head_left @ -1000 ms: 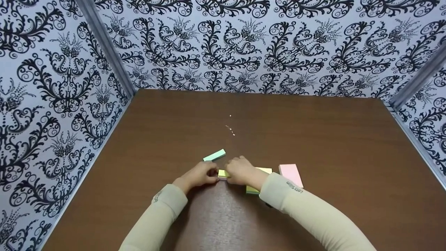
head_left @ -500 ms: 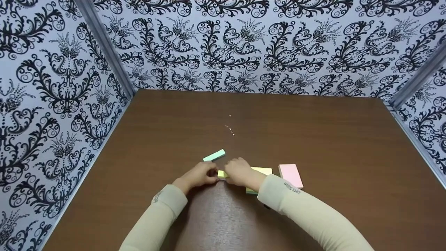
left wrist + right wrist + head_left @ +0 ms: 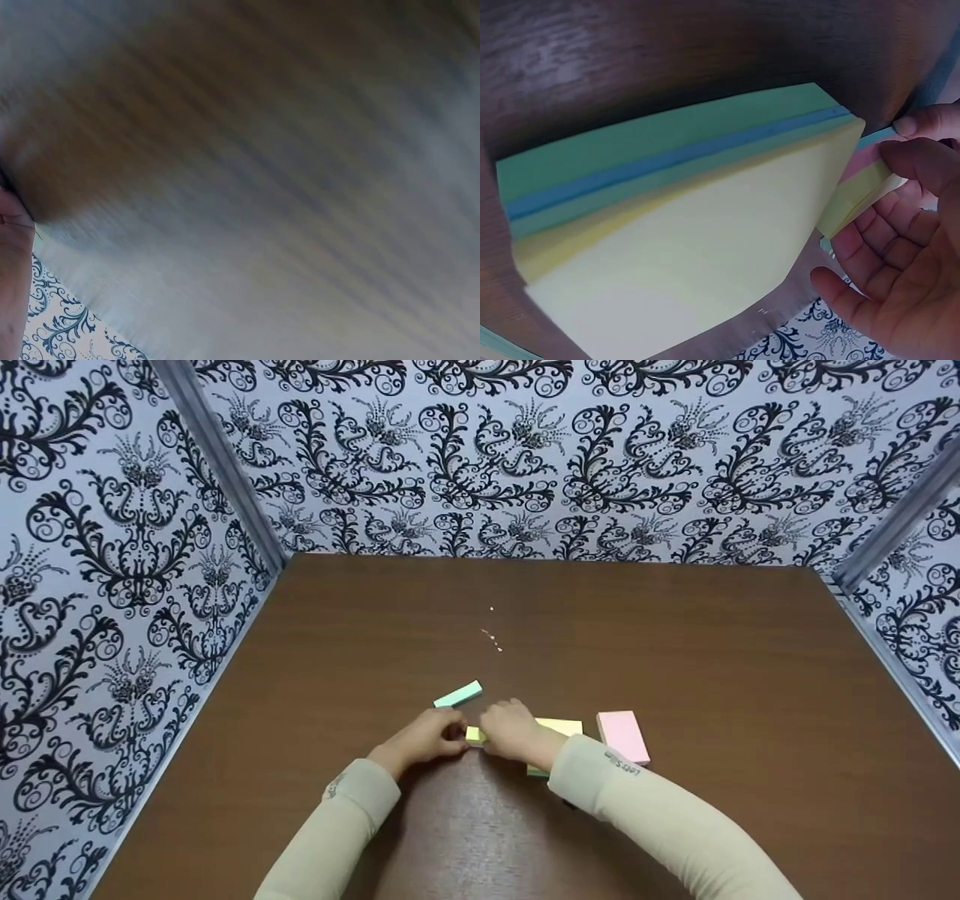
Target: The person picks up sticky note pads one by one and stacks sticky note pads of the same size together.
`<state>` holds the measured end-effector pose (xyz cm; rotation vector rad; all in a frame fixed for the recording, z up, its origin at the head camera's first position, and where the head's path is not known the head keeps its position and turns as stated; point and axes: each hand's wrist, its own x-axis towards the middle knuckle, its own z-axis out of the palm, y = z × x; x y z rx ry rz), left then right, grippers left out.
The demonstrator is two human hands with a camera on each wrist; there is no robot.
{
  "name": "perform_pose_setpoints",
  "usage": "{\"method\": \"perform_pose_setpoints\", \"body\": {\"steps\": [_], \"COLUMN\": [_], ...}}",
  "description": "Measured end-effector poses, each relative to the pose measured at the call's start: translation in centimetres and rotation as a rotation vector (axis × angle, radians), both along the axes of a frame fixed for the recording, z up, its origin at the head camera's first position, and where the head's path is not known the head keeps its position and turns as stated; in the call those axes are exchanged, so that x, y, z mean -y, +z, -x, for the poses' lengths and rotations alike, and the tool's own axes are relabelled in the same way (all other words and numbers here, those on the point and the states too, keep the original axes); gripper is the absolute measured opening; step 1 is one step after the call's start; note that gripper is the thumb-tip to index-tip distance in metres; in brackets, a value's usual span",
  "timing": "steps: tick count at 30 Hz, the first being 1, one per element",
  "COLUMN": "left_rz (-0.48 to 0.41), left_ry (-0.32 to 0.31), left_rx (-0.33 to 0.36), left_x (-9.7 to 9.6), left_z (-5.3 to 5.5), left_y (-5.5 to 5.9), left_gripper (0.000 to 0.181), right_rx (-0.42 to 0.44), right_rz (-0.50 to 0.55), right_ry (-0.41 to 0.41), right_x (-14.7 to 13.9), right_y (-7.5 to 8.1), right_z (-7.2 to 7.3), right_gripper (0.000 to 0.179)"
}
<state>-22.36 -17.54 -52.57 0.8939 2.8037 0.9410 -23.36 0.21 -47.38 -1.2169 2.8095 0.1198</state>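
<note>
A small stack of sticky notes [image 3: 472, 735] lies between my two hands, with yellow on top. In the right wrist view its blue, pink and yellow layers show. My right hand [image 3: 514, 729] pinches it between thumb and fingers from the right. At its left end my left hand [image 3: 429, 733] grips with curled fingers, the thumb low at the table. Right beside my right hand is a large sticky note stack [image 3: 697, 232] with green, blue and yellow layers, partly covered by the forearm in the head view. Blurred sleeve [image 3: 285, 225] fills most of the left wrist view.
A narrow mint-green sticky note pad [image 3: 458, 694] lies just beyond my left hand. To the right of the large stack sits a pink pad [image 3: 624, 736]. Small white specks [image 3: 491, 639] mark the brown table [image 3: 675, 637] farther back. Patterned walls [image 3: 495, 457] enclose the table.
My right hand and forearm have shifted slightly left, uncovering more of the large yellow-topped stack. My left hand keeps its place at the small stack, and the head view has moved a little.
</note>
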Motion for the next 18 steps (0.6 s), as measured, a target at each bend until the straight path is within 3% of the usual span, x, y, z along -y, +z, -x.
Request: {"method": "perform_pose_setpoints", "body": {"steps": [12, 18], "left_rz": [-0.037, -0.037], "left_ry": [-0.014, -0.017], "left_rx": [0.02, -0.013], "left_x": [0.36, 0.03], "left_z": [0.12, 0.26], "left_y": [-0.03, -0.16], "left_gripper": [0.016, 0.014], "right_rx": [0.048, 0.043], "right_rz": [-0.039, -0.019], "right_ry": [-0.023, -0.02], "right_x": [0.23, 0.05], "right_y": [-0.11, -0.2], "right_z": [0.47, 0.63], "right_gripper": [0.024, 0.03]}}
